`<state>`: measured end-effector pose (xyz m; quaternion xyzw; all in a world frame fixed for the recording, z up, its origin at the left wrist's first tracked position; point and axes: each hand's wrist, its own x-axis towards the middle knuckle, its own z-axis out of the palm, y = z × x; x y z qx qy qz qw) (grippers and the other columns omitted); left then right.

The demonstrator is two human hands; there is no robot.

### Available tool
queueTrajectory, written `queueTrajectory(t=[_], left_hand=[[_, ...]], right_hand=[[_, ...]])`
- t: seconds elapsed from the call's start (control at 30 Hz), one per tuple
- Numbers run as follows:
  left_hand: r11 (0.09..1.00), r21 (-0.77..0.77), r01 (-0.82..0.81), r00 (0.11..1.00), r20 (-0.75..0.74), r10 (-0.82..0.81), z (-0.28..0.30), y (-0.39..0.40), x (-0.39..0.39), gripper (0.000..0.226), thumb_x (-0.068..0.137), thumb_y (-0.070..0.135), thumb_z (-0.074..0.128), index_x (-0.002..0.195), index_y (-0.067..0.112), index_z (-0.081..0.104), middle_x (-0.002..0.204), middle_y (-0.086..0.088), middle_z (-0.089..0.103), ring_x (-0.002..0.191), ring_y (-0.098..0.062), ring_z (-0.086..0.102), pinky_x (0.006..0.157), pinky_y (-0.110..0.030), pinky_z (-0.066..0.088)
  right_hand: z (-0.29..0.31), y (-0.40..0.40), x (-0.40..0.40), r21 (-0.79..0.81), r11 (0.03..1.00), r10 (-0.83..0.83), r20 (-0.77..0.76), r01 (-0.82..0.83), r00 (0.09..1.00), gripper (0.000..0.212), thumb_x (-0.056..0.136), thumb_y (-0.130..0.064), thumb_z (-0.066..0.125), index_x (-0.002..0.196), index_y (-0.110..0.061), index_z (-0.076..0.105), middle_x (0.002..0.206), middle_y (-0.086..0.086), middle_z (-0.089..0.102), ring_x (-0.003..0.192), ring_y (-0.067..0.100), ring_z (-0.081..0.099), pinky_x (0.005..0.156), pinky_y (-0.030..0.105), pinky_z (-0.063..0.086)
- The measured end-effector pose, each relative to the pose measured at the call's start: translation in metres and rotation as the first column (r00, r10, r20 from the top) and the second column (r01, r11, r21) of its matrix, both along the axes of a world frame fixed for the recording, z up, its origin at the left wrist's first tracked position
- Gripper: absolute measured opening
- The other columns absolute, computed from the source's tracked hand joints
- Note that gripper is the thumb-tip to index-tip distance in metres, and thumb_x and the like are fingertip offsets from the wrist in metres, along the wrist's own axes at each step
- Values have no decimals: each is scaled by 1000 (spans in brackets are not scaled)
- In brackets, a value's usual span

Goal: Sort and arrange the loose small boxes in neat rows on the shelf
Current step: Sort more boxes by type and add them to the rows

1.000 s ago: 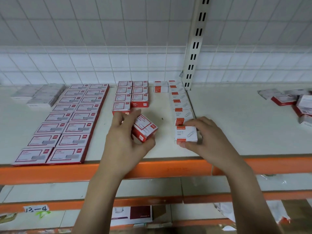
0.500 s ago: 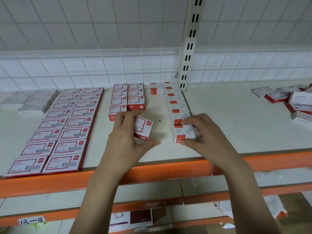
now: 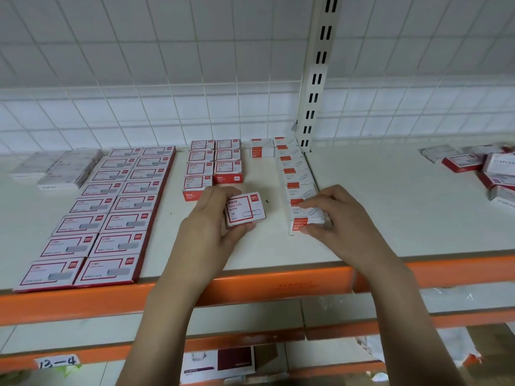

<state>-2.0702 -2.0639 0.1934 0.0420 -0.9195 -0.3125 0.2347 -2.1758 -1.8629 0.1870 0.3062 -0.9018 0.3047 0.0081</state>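
A pale shelf (image 3: 390,207) with an orange front rail (image 3: 250,291) fills the view, backed by a white wire grid (image 3: 167,79) and a slotted upright post (image 3: 317,79). On the left, two long rows of flat red-and-white boxes (image 3: 111,213) run front to back, with a grey stack (image 3: 58,168) beside them at the far left. In the middle sits a short double row of small boxes (image 3: 213,162); right of that, a single column of white boxes with orange labels (image 3: 298,179) runs back to the post. A loose pile of boxes (image 3: 485,171) lies at the far right. A handwritten tag (image 3: 57,362) marks the rail below.

Left hand (image 3: 209,232) grips a paper clip box (image 3: 245,208), thumb below, fingers curled over its far edge, lifted and tilted just in front of the double row. Right hand (image 3: 334,218) pinches the front box (image 3: 305,218) of the orange-label column, fingers curled on top, thumb at its near face
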Motion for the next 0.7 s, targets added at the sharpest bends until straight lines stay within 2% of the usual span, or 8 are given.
queueTrajectory(t=[0.07,0.13,0.3,0.4,0.5,0.57,0.7], left_hand=[[999,-41,6,1000,-2,-6,-1,-2,-1,43,76,23,74,113,17,54,107,4,58,94,-12,53,76,-11,39],[996,-89,2,1000,-7,-3,-2,-4,-2,42,76,28,73,113,16,57,107,0,61,97,-19,55,82,-25,42],[995,-97,-25,999,23,27,-1,-9,-2,43,71,34,61,111,19,58,107,2,62,97,-23,55,81,-41,47],[990,-131,-43,998,31,48,1,-14,-8,43,72,38,58,109,17,59,104,0,64,93,-27,56,79,-42,47],[976,-211,-45,997,57,58,4,-25,-22,55,70,51,45,109,15,61,103,-4,66,91,-33,56,78,-46,48],[965,-257,-46,994,81,69,4,-32,-34,57,70,50,47,111,14,62,105,-6,66,92,-36,54,79,-45,46],[915,-401,-42,967,215,139,2,-40,-52,48,82,37,63,125,17,55,128,-1,53,118,-29,39,91,-37,31]], right_hand=[[0,-1,0,7,1000,-1,-3,1,1000,42,77,-20,74,118,-21,62,107,-7,42,109,13,47,95,21,39],[0,-1,0,5,1000,-4,-5,4,1000,43,77,-20,74,118,-21,61,108,-8,41,110,14,46,95,22,39],[1,-1,0,21,1000,-19,-19,19,1000,48,75,-32,74,120,-27,56,110,-10,41,107,9,42,90,17,34],[4,-3,1,-25,999,-25,-45,24,999,48,76,-38,71,120,-27,56,111,-10,43,104,7,44,89,19,35],[8,-7,1,-43,999,-26,-68,24,997,45,79,-40,67,121,-27,55,111,-8,45,105,7,45,87,18,35],[10,-8,1,-48,999,-23,-80,19,997,44,80,-39,66,121,-27,56,111,-7,47,107,8,45,87,19,35],[13,-10,3,-53,999,-13,-88,8,996,42,81,-38,66,120,-25,56,110,-9,47,108,11,46,90,22,37]])
